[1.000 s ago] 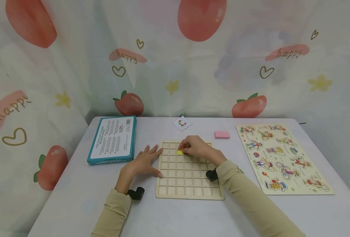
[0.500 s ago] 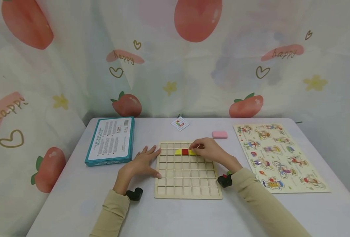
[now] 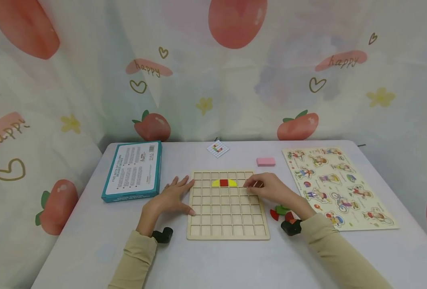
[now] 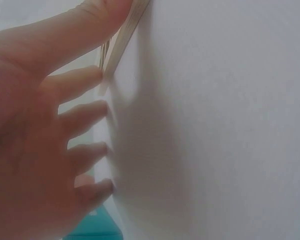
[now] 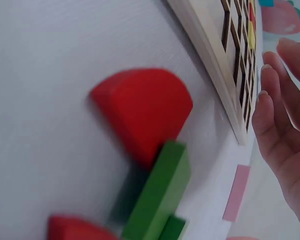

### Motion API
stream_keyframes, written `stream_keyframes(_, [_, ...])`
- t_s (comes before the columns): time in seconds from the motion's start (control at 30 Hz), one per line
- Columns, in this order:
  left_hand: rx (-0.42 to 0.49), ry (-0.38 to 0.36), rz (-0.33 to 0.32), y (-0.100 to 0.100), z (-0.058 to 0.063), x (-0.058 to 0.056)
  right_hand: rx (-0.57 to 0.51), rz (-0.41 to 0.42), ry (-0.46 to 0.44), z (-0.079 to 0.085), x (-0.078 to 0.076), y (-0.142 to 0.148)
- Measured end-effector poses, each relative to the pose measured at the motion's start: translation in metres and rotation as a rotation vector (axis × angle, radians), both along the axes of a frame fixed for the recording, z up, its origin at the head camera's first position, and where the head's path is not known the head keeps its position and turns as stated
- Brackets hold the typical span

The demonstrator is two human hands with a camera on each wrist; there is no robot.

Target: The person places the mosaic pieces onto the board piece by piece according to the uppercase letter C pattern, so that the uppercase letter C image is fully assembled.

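Note:
A wooden grid board [image 3: 229, 234] lies flat on the table. In its second row from the far side sit a yellow quarter-round block [image 3: 216, 183], a red square block [image 3: 223, 183] and another yellow quarter-round block [image 3: 232, 183], side by side. My left hand [image 3: 170, 199] rests at the board's left edge, fingers spread and thumb touching the frame. Over the board's right edge hovers my right hand [image 3: 271, 188], its fingers loosely bent; the right wrist view shows nothing held. Below that wrist lie a red quarter-round block [image 5: 145, 107] and green blocks [image 3: 282, 209].
A patterned card [image 3: 218, 149] lies behind the board, with a pink block [image 3: 266, 161] to its right. On the left is a teal box [image 3: 131, 170]. A picture puzzle board [image 3: 340, 188] lies on the right. A printed curtain [image 3: 256, 96] stands behind the table.
My right hand has let go of the second yellow block and moved right, uncovering the three-block row and the loose blocks beside the board. My left hand stays at the left edge.

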State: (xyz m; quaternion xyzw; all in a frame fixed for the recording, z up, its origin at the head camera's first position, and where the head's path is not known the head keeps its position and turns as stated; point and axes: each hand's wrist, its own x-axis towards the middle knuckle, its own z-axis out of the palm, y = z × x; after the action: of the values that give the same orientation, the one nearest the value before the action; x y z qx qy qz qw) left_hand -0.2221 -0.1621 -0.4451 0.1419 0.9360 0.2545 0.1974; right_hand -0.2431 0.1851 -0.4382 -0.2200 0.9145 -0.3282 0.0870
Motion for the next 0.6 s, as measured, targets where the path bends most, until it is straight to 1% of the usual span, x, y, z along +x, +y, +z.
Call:
stream_keyframes(0.13, [-0.003, 0.012, -0.017, -0.001, -0.001, -0.002, -0.008, 0.002, -0.008, -0.001, 0.006, 0.013])
stream_keyframes(0.2, [-0.005, 0.02, -0.023, -0.001, -0.002, -0.002, -0.019, -0.001, -0.031, -0.003, 0.01, 0.02])
stream_keyframes(0.37, [-0.003, 0.022, -0.02, -0.002, -0.004, -0.003, -0.022, -0.041, -0.078, -0.007, 0.021, 0.035])
stream_keyframes(0.6, [-0.007, 0.023, -0.012, -0.001, -0.003, -0.002, 0.003, -0.065, -0.057, -0.009, 0.031, 0.062])
